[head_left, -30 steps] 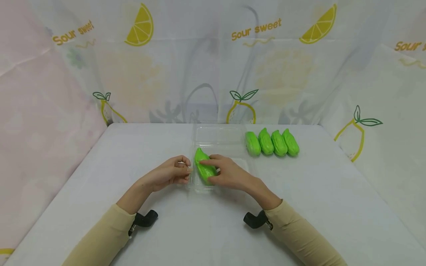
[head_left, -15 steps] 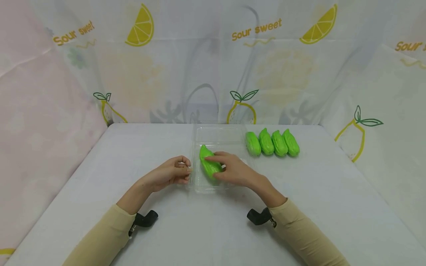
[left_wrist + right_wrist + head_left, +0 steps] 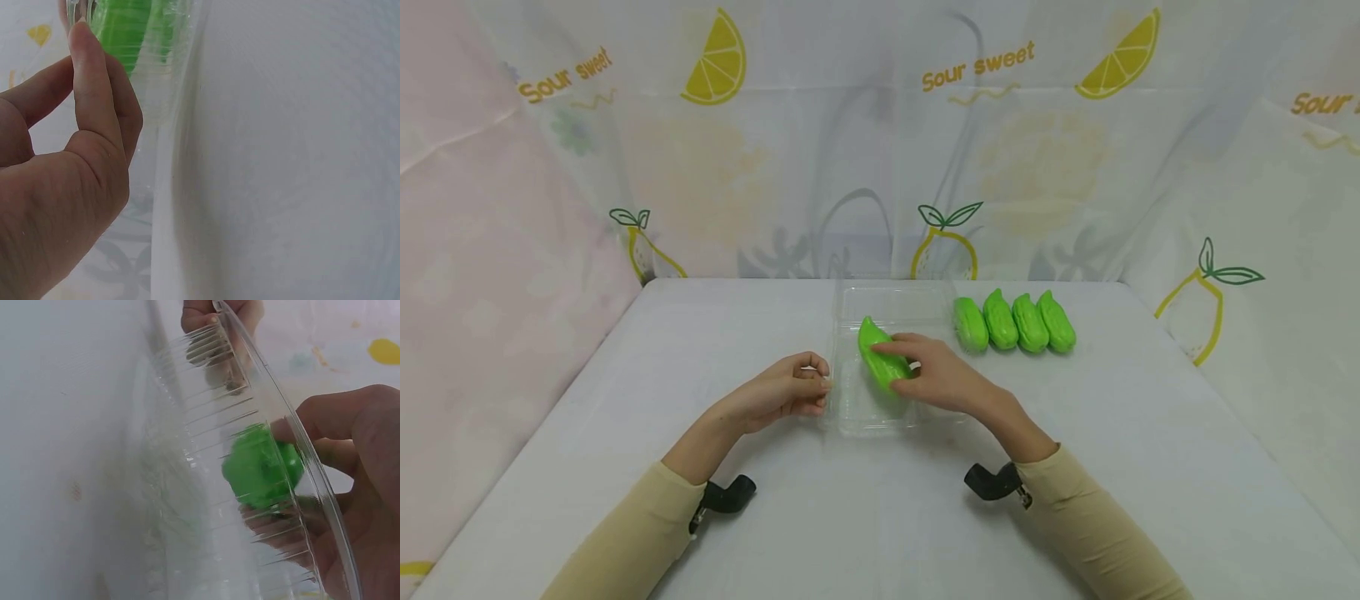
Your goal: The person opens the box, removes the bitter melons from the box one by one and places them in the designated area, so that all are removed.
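Observation:
A clear plastic clamshell box (image 3: 853, 412) lies unfolded on the table, its lid (image 3: 895, 304) towards the back. My left hand (image 3: 778, 396) pinches the box's left rim between thumb and fingers. Inside the box's outline, my right hand (image 3: 943, 375) grips a bright green toy vegetable, ridged and pointed at one end like a bitter melon (image 3: 878, 354). The melon is tilted, its tip to the far left. Seen through the box wall in the right wrist view, the melon (image 3: 253, 465) shows its rounded, lobed end; whether it touches the box floor I cannot tell.
Several matching green bitter melons (image 3: 1015, 323) lie in a row at the back right, just beside the box. A white cloth covers the table (image 3: 850, 517). Behind it hangs a curtain (image 3: 820, 150) printed with lemons.
The right hand has carried the bitter melon to the right and a little away from me, from the box's left side towards its middle. My left hand and the box stay put.

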Demonstrator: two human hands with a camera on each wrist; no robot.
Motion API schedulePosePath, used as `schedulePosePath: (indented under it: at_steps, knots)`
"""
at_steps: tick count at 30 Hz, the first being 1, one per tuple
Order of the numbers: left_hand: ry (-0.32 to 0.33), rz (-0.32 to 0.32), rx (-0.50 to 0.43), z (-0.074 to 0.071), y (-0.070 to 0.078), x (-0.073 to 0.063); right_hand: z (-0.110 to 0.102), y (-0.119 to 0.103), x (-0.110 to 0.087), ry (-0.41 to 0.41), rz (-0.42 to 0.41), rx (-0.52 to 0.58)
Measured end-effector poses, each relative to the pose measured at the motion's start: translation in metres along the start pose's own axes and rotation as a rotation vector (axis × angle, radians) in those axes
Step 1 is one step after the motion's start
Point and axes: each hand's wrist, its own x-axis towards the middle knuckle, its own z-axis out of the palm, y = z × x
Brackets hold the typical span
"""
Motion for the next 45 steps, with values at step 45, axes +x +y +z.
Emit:
schedulePosePath:
  at_steps: [45]
  knots:
    - [0.013,-0.003,-0.005,-0.004,-0.004,0.003,-0.09,0.039,-0.029,0.294,0.136,0.033]
